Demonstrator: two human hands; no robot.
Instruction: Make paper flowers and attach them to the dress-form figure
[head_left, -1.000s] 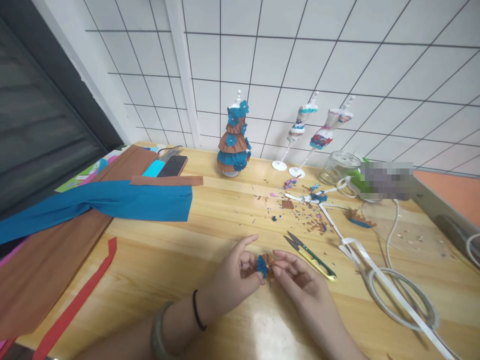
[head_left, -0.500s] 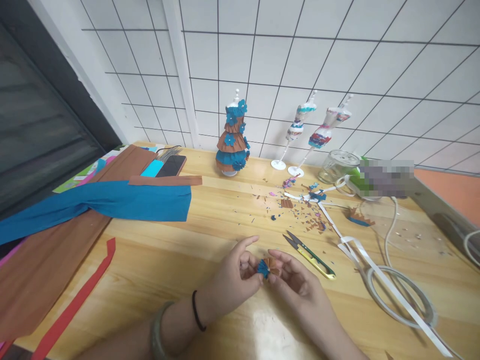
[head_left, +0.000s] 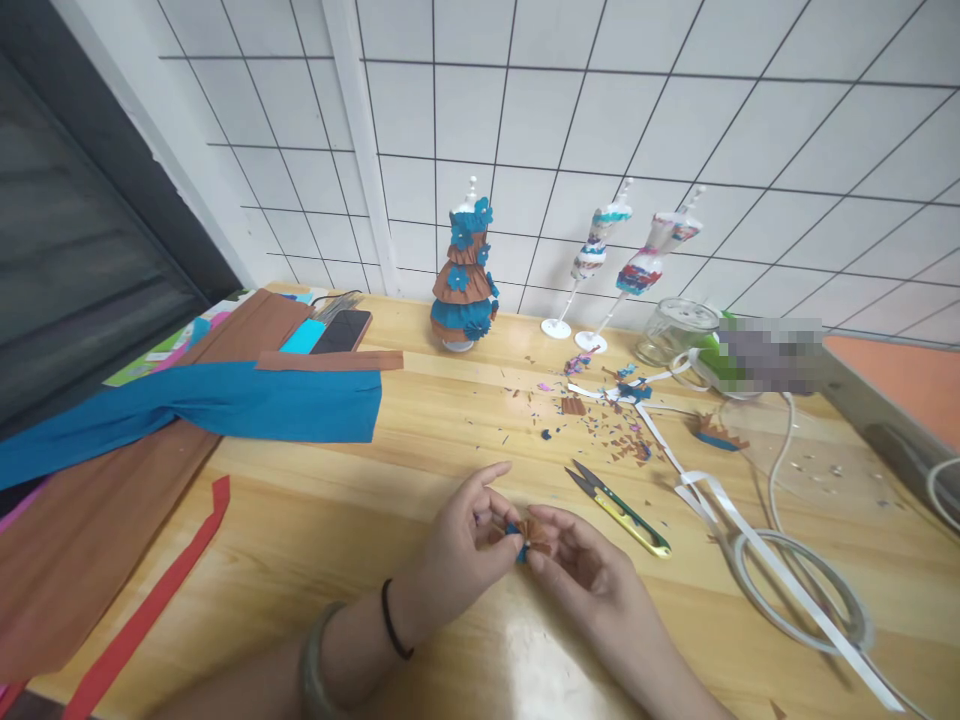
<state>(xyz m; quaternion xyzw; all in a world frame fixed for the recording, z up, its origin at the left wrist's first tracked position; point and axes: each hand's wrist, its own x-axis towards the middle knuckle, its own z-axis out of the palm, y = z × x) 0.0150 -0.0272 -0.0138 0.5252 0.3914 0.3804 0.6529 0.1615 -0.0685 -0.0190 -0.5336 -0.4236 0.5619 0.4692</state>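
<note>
A small pleated paper flower [head_left: 529, 534], brown and blue, is pinched between both hands above the wooden table. My left hand [head_left: 469, 535] grips its blue side with thumb and fingers, the index finger stretched out above. On its brown right side, my right hand [head_left: 589, 565] holds it by thumb and fingertips. Yellow-handled snips [head_left: 619, 510] lie open to the right of the hands. Behind, a mini dress form [head_left: 463, 280] wears tiers of brown and blue crepe paper with blue flowers.
Blue crepe paper [head_left: 300, 402], brown paper [head_left: 112, 540] and a red strip [head_left: 154, 595] cover the left. Paper scraps [head_left: 626, 440], two white forms [head_left: 641, 260], a glass jar [head_left: 679, 335] and a tape roll [head_left: 802, 590] lie or stand right.
The flower has turned between the fingers, showing more brown and less blue. Both hands have shifted slightly left.
</note>
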